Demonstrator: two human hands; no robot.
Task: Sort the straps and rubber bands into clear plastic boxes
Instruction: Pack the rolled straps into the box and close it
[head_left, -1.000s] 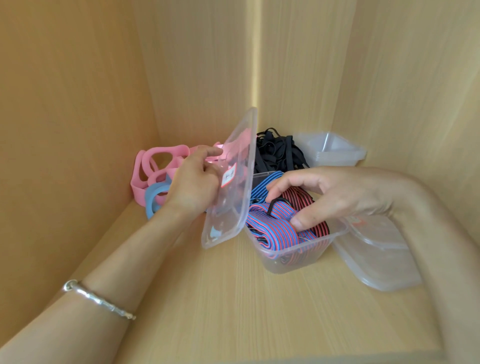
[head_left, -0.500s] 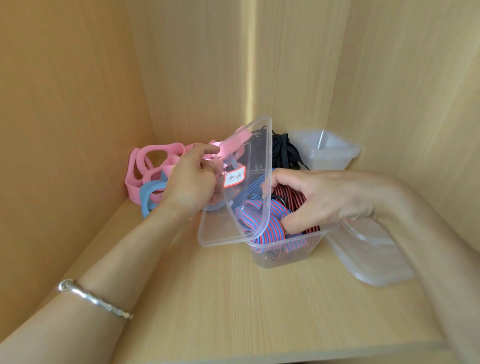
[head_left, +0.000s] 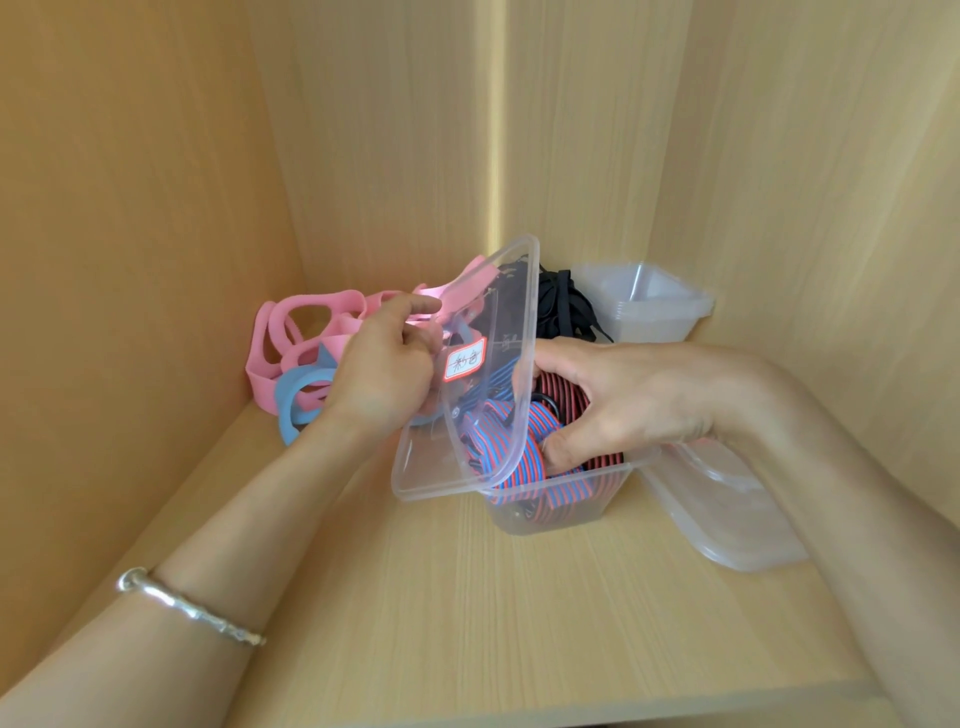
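Lid (head_left: 470, 410) had tipped lower over box (head_left: 561, 506). Left hand (head_left: 382, 374) gripped it; right hand (head_left: 628, 400) held straps (head_left: 524, 452), best tucked below rim.

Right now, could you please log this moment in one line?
left hand holds lid; right hand grips striped straps in box; lid not seated

Prob. home cupboard interior: pale wood-laminate shelf (head_left: 467, 623), side wall (head_left: 130, 260) & back panel (head_left: 395, 156) boxing in clear plastic boxes (head_left: 649, 317).
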